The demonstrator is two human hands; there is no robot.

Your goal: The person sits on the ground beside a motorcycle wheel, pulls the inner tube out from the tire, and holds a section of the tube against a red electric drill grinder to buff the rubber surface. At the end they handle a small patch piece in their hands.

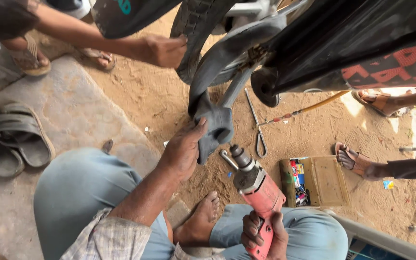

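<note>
Head view: the left hand has its grip closed on a grey inner tube hanging from the tyre. The right hand grips a red power tool just below the tube — another person's hand touches the tyre.

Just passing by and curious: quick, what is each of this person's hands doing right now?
Left hand: closed, gripping the grey rubber inner tube.
Right hand: closed around the pink power drill.

Open olive-brown box on sandy ground, lid flat to right. Left compartment of box: small colourful packets, red, blue, yellow, crammed together. Beyond box's right edge, well apart: small blue-yellow wrapper on sand.
</note>
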